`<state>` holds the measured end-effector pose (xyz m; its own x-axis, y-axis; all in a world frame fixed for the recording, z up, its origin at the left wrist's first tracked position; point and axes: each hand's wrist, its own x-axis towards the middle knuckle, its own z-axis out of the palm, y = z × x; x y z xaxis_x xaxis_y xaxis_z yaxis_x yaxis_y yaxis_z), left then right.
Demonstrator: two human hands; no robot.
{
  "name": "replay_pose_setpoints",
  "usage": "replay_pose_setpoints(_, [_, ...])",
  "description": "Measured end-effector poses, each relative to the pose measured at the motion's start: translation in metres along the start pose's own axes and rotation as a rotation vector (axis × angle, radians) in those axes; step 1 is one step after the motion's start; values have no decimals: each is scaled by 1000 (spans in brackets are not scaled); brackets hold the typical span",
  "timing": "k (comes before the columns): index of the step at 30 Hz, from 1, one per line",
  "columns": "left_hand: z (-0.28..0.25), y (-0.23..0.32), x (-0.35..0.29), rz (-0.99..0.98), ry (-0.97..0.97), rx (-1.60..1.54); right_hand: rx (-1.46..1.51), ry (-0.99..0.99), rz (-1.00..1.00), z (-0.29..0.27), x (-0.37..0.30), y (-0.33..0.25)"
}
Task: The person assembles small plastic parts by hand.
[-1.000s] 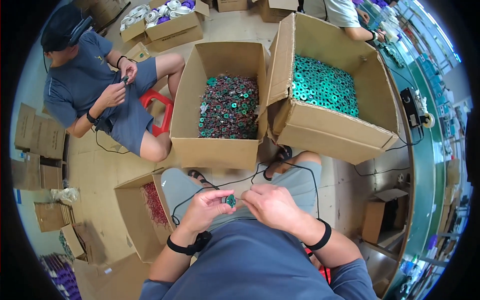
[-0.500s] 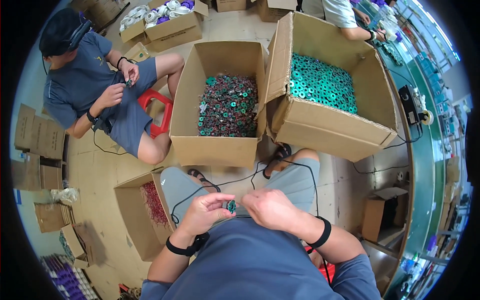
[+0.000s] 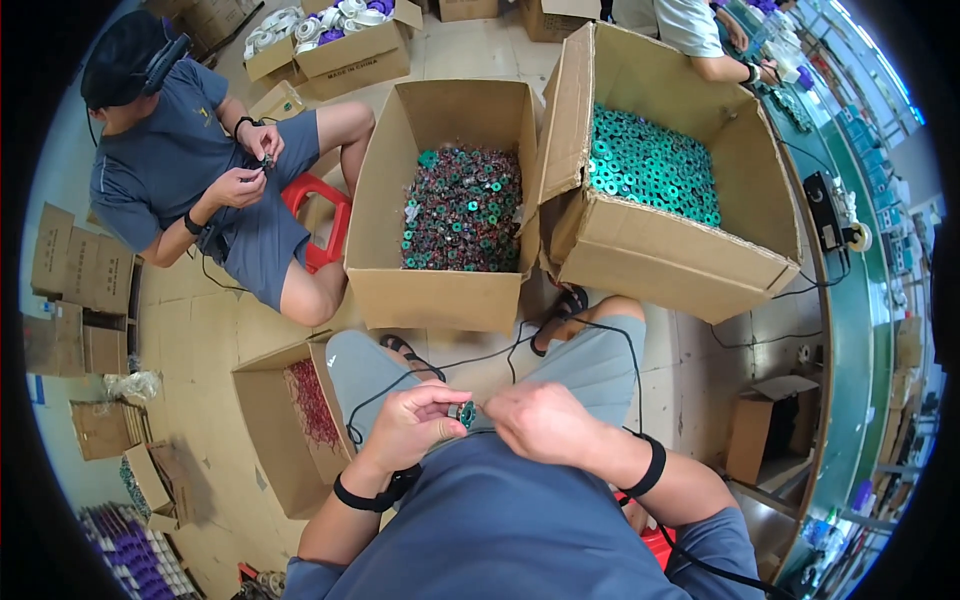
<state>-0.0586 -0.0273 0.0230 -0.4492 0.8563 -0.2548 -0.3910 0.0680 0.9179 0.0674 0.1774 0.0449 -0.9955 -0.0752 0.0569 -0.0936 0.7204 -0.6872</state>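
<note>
Between the fingertips and thumb of my left hand (image 3: 408, 423) is a small round part with a green circuit board face (image 3: 463, 414) and a silvery rim, tilted to the right. Close by on its right, my right hand (image 3: 540, 420) is closed in a pinch, slightly blurred. Its fingertips are turned away, so what they hold, if anything, is hidden. Both hands are above my lap. Beyond my knees a cardboard box (image 3: 432, 300) contains many round green parts with dark red bits (image 3: 462, 212).
A larger carton (image 3: 680, 245) of green ring-shaped boards stands front right. Low on the left, a box (image 3: 262, 405) contains red wires. A co-worker (image 3: 180, 140) sits far left, handling a small part. Black cables (image 3: 480, 355) cross my legs. A green workbench (image 3: 850, 330) runs along the right.
The view has shifted slightly. My right hand has turned a little beside the part, while my left hand keeps its hold. The seated co-worker's hands have moved slightly.
</note>
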Motion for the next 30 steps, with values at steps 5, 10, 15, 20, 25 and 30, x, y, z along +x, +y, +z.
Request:
replay_pose_setpoints(5, [-2,4,-1,34,-51,76,34,70,-37,-4,7,-1])
replay_pose_setpoints(10, [-1,5,1,16,-38,97,17,-73,-11,-13,4,-17])
replay_pose_setpoints(15, [-2,11,1,108,-40,67,-56,-68,27,-19,8,-13])
replay_pose_setpoints(20, [-9,13,-2,43,-44,55,-55,-20,-47,-21,10,-16])
replay_pose_setpoints(25, [-7,18,3,82,-22,60,-70,-23,-152,-17,13,-23])
replay_pose_setpoints(30, [-3,26,0,162,-21,123,-144,-36,-97,-21,13,-17])
